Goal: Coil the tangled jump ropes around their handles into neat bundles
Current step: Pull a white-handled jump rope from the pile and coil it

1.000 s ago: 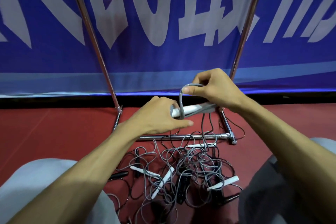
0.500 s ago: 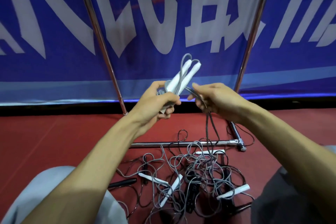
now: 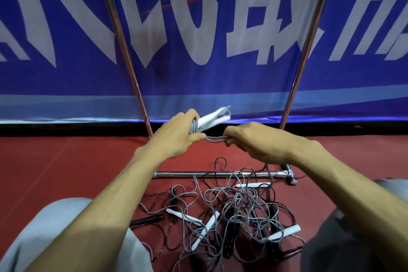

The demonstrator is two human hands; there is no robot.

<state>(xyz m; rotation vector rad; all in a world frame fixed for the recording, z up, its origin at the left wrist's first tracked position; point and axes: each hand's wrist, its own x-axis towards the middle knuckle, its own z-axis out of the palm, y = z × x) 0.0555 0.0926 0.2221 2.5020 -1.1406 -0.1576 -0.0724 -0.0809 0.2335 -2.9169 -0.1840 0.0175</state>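
My left hand (image 3: 176, 137) grips two white handles (image 3: 213, 119) held side by side, with grey rope wound round them near my fingers. The handles point up and to the right. My right hand (image 3: 249, 142) pinches the grey rope (image 3: 215, 138), which runs short and taut between both hands. From my right hand the rope drops down to a tangled pile of grey and black jump ropes (image 3: 234, 216) on the red floor (image 3: 66, 172) between my knees. Several white handles (image 3: 206, 233) and black handles (image 3: 146, 219) lie in that pile.
A chrome rack stands just behind the pile, with a low crossbar (image 3: 212, 174) and two slanted uprights (image 3: 123, 51). A blue banner with white characters (image 3: 198, 28) fills the background. My knees in grey trousers (image 3: 55, 238) flank the pile.
The handles tipped from upright to lying lower and pointing right. My right hand moved down and pulled the rope taut beside my left hand. More rope is wound on the handles.
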